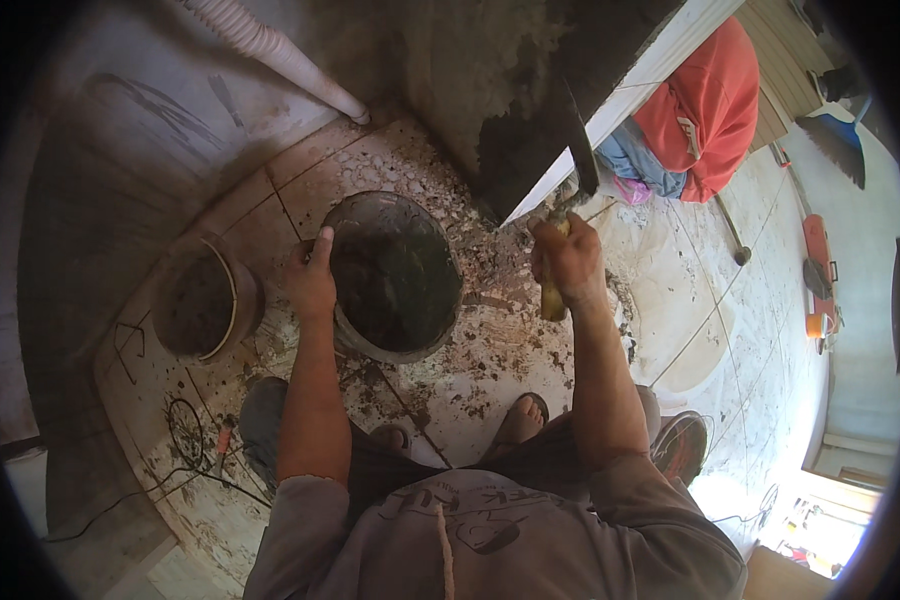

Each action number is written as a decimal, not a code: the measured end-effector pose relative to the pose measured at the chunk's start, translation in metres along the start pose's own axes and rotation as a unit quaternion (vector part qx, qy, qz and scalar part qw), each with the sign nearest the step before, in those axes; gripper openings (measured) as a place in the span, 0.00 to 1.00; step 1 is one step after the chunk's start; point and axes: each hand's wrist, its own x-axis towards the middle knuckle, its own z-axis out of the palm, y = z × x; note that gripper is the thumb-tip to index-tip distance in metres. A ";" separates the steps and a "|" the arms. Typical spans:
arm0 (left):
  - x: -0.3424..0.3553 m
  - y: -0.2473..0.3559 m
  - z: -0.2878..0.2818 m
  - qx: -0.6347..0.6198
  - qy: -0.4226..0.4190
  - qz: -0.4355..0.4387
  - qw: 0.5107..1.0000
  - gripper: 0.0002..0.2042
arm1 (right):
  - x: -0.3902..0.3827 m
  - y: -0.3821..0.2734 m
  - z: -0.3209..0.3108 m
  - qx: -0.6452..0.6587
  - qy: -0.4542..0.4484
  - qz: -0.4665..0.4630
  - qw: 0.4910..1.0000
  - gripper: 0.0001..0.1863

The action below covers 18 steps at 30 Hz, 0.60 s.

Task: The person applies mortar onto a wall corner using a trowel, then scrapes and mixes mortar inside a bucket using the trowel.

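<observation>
My left hand (311, 278) grips the left rim of a round, dark bucket (450, 318), its thumb lying over the edge. Wet-looking dark mortar (395, 275) fills part of the bucket. In my right hand (573, 262) is a trowel, closed round its pale yellowish handle (553, 302). The trowel's dark blade (583, 160) points up and away, seen nearly edge-on beside the pale edge of a wall corner (540, 195). Dark wet mortar (515, 150) covers the wall face just left of that corner.
A second bucket (232, 300) stands left on the debris-strewn tile floor (500, 370). Ribbed pipe (300, 65) meets the floor behind. Red and blue clothing (705, 110) shows beyond the corner; whether someone wears it is unclear. A cable (120, 520) lies lower left, a broom (838, 140) far right.
</observation>
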 end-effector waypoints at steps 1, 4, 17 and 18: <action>0.001 0.000 -0.004 -0.003 0.007 -0.001 1.000 0.30 | 0.001 0.007 0.004 0.000 -0.003 0.001 1.000 0.12; -0.002 0.000 -0.001 -0.021 0.018 0.008 1.000 0.30 | 0.015 0.056 0.020 -0.132 -0.019 -0.083 0.988 0.10; -0.017 0.009 0.003 -0.016 0.007 -0.025 1.000 0.31 | 0.093 0.132 0.055 -0.340 -0.001 0.014 0.940 0.25; -0.016 0.008 0.002 -0.016 0.006 -0.025 1.000 0.31 | 0.094 0.132 0.051 -0.323 -0.007 -0.007 0.946 0.23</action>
